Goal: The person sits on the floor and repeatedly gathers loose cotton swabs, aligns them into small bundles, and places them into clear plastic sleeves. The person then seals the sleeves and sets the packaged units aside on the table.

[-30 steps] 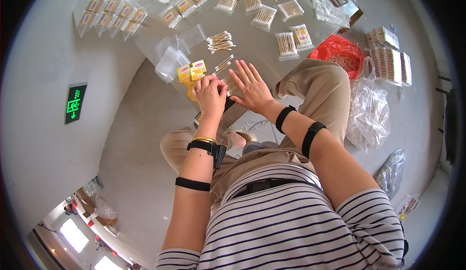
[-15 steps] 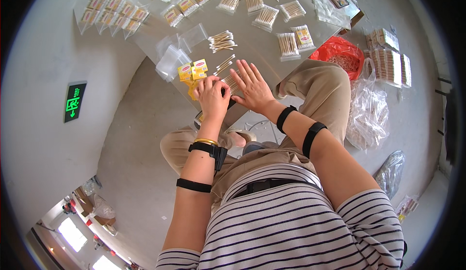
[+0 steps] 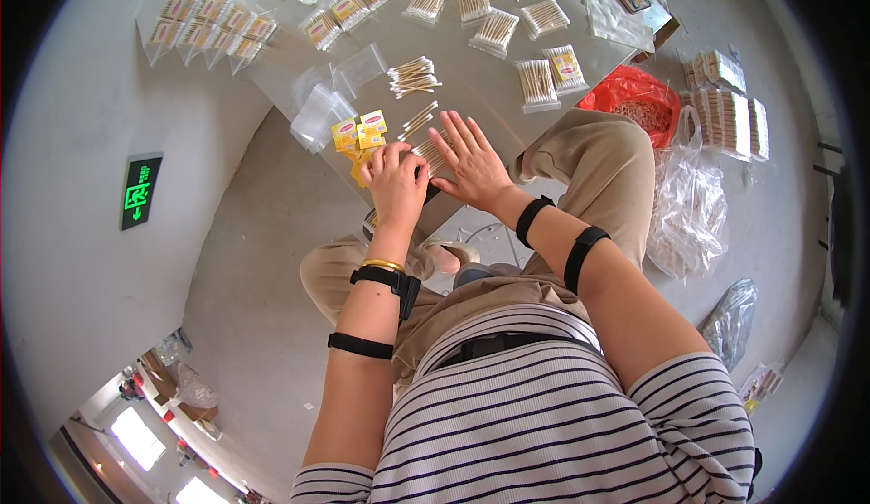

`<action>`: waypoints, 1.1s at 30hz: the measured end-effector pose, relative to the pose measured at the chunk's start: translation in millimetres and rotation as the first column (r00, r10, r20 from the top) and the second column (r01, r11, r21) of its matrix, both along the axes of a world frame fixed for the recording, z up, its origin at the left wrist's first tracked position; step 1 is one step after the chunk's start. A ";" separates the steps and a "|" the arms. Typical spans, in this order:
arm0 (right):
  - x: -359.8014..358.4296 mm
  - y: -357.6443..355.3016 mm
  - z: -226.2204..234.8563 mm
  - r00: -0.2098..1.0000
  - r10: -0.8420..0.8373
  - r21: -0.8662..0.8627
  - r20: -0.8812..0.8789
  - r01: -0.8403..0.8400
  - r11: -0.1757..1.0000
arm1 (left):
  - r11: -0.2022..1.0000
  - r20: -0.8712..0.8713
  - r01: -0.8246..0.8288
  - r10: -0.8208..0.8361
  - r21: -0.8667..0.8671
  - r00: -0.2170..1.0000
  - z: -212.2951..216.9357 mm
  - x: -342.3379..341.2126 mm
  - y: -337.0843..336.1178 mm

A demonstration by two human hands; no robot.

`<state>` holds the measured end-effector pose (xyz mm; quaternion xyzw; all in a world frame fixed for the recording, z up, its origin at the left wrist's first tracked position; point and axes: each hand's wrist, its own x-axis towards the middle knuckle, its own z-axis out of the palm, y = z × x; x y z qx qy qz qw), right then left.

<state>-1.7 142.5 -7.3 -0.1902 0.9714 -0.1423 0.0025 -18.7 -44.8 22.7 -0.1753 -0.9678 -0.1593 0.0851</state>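
A row of wooden cotton swabs (image 3: 433, 150) lies on the grey table (image 3: 471, 96) near its front edge. My left hand (image 3: 395, 182) rests with curled fingers at the left end of that row. My right hand (image 3: 471, 161) lies flat over the swabs with its fingers spread. Small yellow and red paper labels (image 3: 361, 132) sit just left of my left hand. A loose bunch of swabs (image 3: 413, 76) lies a little farther back.
Filled clear bags of swabs (image 3: 494, 31) lie in groups across the table, with empty clear bags (image 3: 319, 110) at left. A red bag (image 3: 634, 96) of swabs and a clear plastic bag (image 3: 689, 205) sit by my right knee. Packs (image 3: 729, 114) lie on the floor.
My right hand has shifted slightly and flattened its spread fingers over the swabs. My left hand has stayed at the row's left end.
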 end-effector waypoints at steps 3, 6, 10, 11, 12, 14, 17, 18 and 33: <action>-0.3 -0.3 1.4 1.000 0.002 -0.001 0.009 -0.002 1.000 | 0.986 0.047 -0.138 0.134 0.092 0.990 -4.2 5.9 -2.0; -0.8 -0.3 3.1 1.000 0.003 0.014 0.012 -0.003 1.000 | 0.980 0.114 -0.189 0.181 0.058 0.977 -7.4 17.5 -6.2; -0.4 -0.3 1.8 1.000 0.000 0.005 0.020 0.000 1.000 | 0.986 0.059 -0.070 0.080 -0.151 0.995 -16.0 33.9 -3.9; -0.5 -0.2 1.9 1.000 0.003 0.002 0.021 -0.003 1.000 | 0.974 0.179 -0.034 0.075 -0.226 0.981 -19.1 37.8 -4.7; -0.8 0.1 2.1 1.000 0.005 0.000 0.022 -0.005 1.000 | 0.970 0.173 -0.042 0.085 -0.241 0.981 -23.5 40.3 -3.8; -1.0 -0.5 0.5 1.000 0.011 -0.028 0.018 -0.010 1.000 | 0.961 0.160 -0.059 0.105 -0.271 0.981 -32.3 44.6 -1.5; -0.6 0.7 -4.2 1.000 0.009 -0.034 0.009 -0.009 0.999 | 0.973 0.202 -0.054 0.101 -0.225 0.974 -36.7 43.1 7.5; -0.7 -0.5 -5.4 1.000 0.011 -0.036 0.004 -0.011 0.999 | 0.978 0.198 -0.059 0.099 -0.198 0.975 -38.1 41.9 9.5; -0.8 -1.6 -3.4 0.999 0.035 0.015 0.019 -0.036 0.999 | 0.993 0.213 -0.108 0.116 -0.047 0.970 -25.0 36.5 6.6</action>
